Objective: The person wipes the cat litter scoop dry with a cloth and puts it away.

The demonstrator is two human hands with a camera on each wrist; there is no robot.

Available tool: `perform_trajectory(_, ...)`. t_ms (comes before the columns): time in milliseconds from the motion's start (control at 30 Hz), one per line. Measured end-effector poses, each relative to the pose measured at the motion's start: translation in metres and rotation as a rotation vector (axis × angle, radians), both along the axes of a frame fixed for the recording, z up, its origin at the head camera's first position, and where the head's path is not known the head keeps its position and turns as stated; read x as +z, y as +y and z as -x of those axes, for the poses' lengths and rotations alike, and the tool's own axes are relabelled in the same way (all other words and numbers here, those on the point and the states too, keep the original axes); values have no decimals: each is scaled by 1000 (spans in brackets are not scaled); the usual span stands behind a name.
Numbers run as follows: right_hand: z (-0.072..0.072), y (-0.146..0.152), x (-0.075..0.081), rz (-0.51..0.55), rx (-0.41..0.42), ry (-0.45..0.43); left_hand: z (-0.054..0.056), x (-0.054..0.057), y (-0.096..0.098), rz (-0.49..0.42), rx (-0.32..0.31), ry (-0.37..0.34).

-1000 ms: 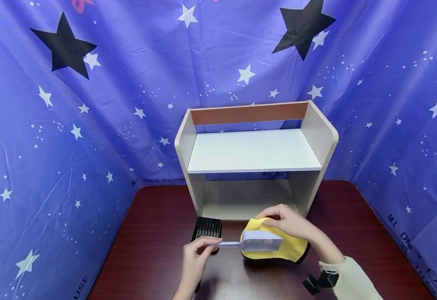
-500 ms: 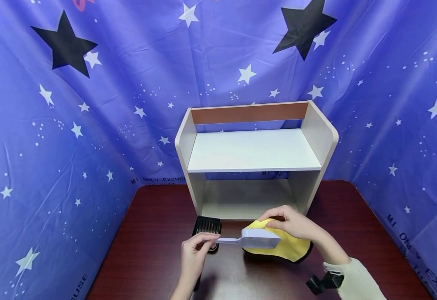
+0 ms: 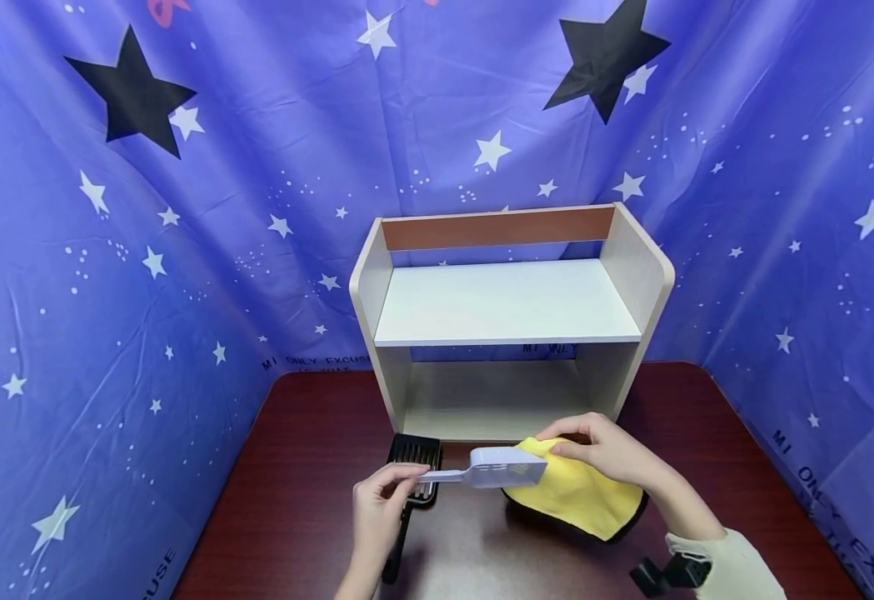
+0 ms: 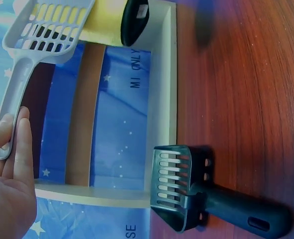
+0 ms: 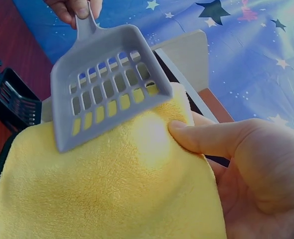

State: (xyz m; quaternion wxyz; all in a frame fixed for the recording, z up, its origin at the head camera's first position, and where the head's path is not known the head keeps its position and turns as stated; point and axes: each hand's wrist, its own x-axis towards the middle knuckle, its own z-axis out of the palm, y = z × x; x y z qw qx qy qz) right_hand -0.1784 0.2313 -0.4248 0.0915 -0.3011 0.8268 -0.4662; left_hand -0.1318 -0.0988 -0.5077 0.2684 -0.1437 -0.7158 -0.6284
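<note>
My left hand (image 3: pixel 379 510) pinches the handle end of a pale grey slotted litter scoop (image 3: pixel 507 468), its head pointing right above the table. In the right wrist view the slots of the scoop (image 5: pixel 109 84) show plainly, and its front edge overlaps the cloth. A yellow plush cloth (image 3: pixel 571 500) with a dark border hangs from my right hand (image 3: pixel 603 450), pinched between thumb and fingers near its upper edge. Below my left hand a black litter scoop (image 4: pixel 174 186) lies on the table, its handle toward me; my left hand partly covers it in the head view.
A two-tier shelf (image 3: pixel 507 300) with pale side panels stands at the back of the dark red wooden table (image 3: pixel 294 467). Its lower front edge is close behind the cloth and the black scoop. A blue star-patterned curtain (image 3: pixel 257 167) surrounds the table on the far sides.
The cloth and my right hand have shifted right, while the grey scoop and my left hand have moved slightly left and up. Less of the scoop now overlaps the cloth.
</note>
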Motion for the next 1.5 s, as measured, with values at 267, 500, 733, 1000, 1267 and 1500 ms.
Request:
perform_trajectory(267,-2,8,1,-3,-3,-14,0,-1,-2,-27,-11,-30)
perform_trajectory(500,2,12,-1,4,-27,13,4,-3,-5,-40,12,-56)
perform_trajectory(733,11,8,-12,-13,-210,63,14,-2,-1,-53,15,-144)
perform_trajectory(1000,13,-1,-15,2,-275,112,24,5,5,-23,50,-145)
perform_trajectory(1267,11,3,-16,-35,-276,152,28,7,8,-38,80,-182)
perform_trajectory(1500,7,9,-29,34,-384,253,27,0,11,-66,59,-171)
